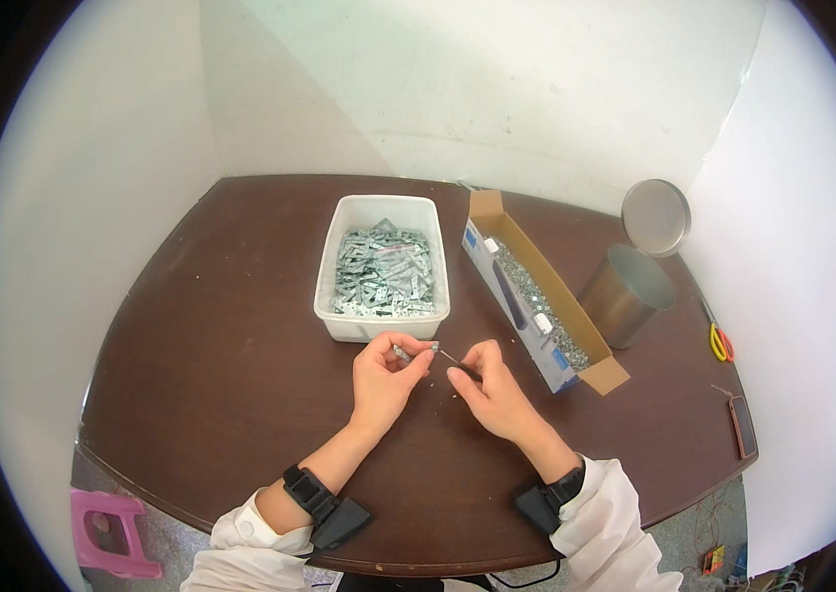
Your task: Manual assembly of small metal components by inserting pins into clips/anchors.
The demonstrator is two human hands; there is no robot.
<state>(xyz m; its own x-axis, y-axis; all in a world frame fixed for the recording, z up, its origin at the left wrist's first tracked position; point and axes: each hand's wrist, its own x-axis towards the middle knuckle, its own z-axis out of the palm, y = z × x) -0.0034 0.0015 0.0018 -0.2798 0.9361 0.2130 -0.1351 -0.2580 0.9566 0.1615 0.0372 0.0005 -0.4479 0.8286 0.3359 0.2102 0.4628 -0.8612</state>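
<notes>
Just in front of the white tub, my left hand (381, 383) pinches a small metal bracket (401, 353) between thumb and fingers, and a small silvery end (434, 346) shows at the fingertips. My right hand (494, 391) is closed round the dark handle of a thin screwdriver (459, 364). Its slim shaft points left, and the tip reaches the metal at my left fingertips; whether it touches cannot be made out. Flat metal brackets (384, 266) lie heaped in the white plastic tub (327, 312) beyond my hands.
Right of the tub stands a long open cardboard box (608, 376) with many small metal pieces (532, 301). Behind it are a metal canister (615, 301) and its round lid (656, 217). Scissors (721, 343) and a phone (742, 427) lie at the right edge. A pink stool (114, 567) stands below left.
</notes>
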